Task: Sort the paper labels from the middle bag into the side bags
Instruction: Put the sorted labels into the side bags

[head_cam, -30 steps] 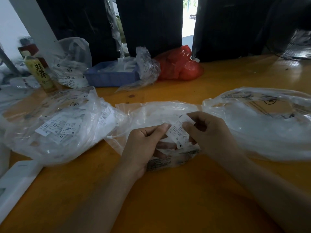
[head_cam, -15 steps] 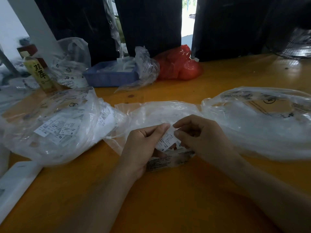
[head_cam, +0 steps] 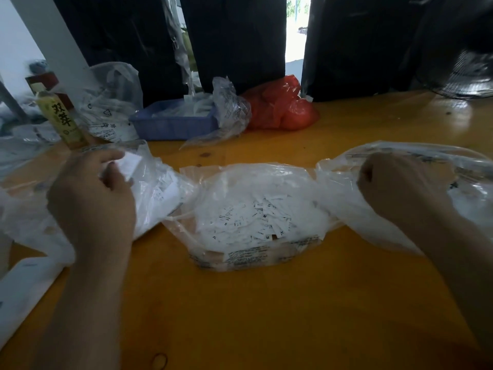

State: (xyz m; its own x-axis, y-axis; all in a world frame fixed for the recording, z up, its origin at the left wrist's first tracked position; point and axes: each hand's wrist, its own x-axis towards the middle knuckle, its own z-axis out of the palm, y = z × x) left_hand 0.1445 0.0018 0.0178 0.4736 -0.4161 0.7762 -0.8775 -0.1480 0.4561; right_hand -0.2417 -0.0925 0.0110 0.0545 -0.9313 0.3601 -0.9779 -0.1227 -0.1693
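An orange-yellow table runs back to dark curtains, with three clear plastic bags laid in a row across it. The middle bag lies open and holds a heap of small white paper labels — size letters show on some. The left hand is over the left bag, its fingers curled and pinching one white label at the bag's upper edge. The right hand is over the right bag, fingers curled inward — whether it holds anything I cannot tell. At the back stand a blue tray, a red bag and a yellow-labelled bottle.
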